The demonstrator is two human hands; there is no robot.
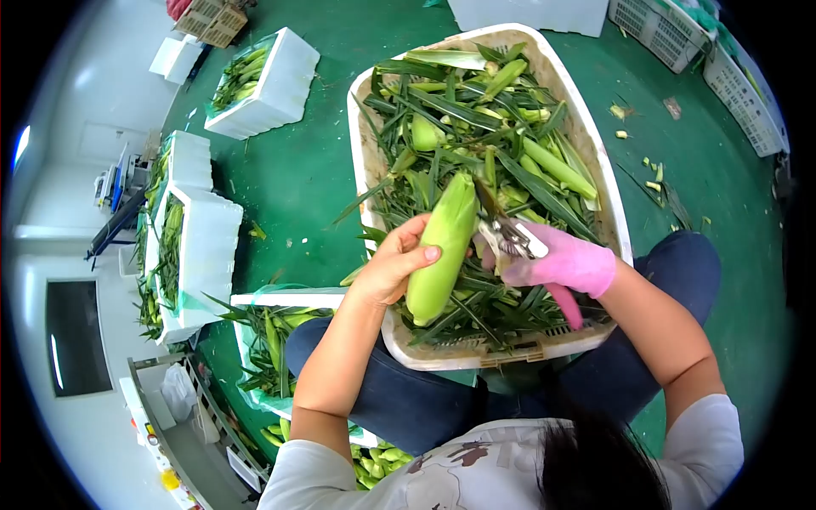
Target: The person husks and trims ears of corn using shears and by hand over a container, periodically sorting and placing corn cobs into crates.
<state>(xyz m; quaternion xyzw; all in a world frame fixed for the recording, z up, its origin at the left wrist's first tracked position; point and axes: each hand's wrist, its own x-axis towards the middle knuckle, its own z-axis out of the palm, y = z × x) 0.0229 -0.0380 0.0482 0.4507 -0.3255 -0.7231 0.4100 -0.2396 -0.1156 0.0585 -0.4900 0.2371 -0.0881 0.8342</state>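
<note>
My bare left hand (398,262) is wrapped round an ear of corn (444,248) in its pale green husk, tip tilted up and away from me. My right hand (557,259), in a pink glove, grips pruning shears (514,240). Their metal part lies just right of the corn's upper half, and a pink handle hangs below my palm. I cannot tell whether the blades touch the husk. Both hands are above a large white basket (364,127) heaped with husk leaves (459,110) and trimmed pieces.
White foam boxes (293,81) of leafy corn stand to the left, with another open box (263,348) by my left knee. Several trimmed ears (378,463) lie beside me. Pale crates (663,38) stand at the far right. Scraps (653,185) litter the green floor (289,204).
</note>
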